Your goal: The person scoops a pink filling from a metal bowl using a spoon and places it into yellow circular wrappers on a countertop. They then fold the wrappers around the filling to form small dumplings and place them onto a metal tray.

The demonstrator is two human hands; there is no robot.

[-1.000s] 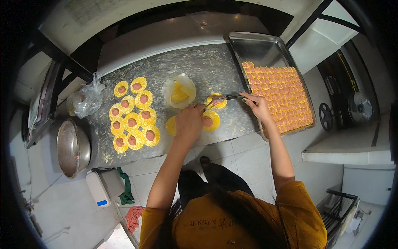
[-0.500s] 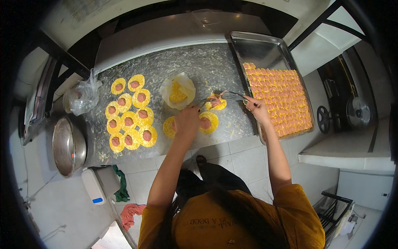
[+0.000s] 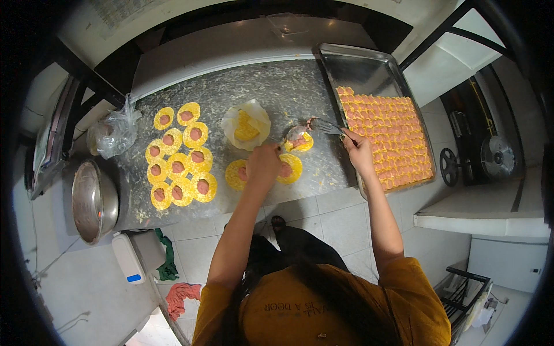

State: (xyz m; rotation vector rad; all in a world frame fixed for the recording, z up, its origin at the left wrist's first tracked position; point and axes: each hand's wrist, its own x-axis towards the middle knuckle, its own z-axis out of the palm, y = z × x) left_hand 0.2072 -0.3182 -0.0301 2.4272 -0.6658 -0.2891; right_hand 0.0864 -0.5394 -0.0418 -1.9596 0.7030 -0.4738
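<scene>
My left hand (image 3: 265, 164) is closed around a spoon (image 3: 296, 131), whose bowl lies over a yellow round wrapper (image 3: 304, 144) with pink filling. My right hand (image 3: 359, 153) grips a fork (image 3: 326, 126) from the right. Its tines carry a bit of pink filling beside the spoon's bowl. Below my left hand lie two more filled wrappers, the right one (image 3: 295, 169) partly covered by the hand. Just beyond that hand, a stack of yellow wrappers (image 3: 247, 128) rests on white paper (image 3: 263, 120).
Several filled wrappers (image 3: 196, 131) lie in columns on the left of the speckled counter (image 3: 213, 86). A metal tray (image 3: 365, 68) at the right holds rows of pink-and-yellow pieces (image 3: 386, 138). On the far left are a metal bowl (image 3: 109, 205) and a plastic bag (image 3: 115, 135).
The spoon's bowl has come into clearer view over the wrapper. The fork's tines have risen slightly away from the wrapper, with pink filling at their tip.
</scene>
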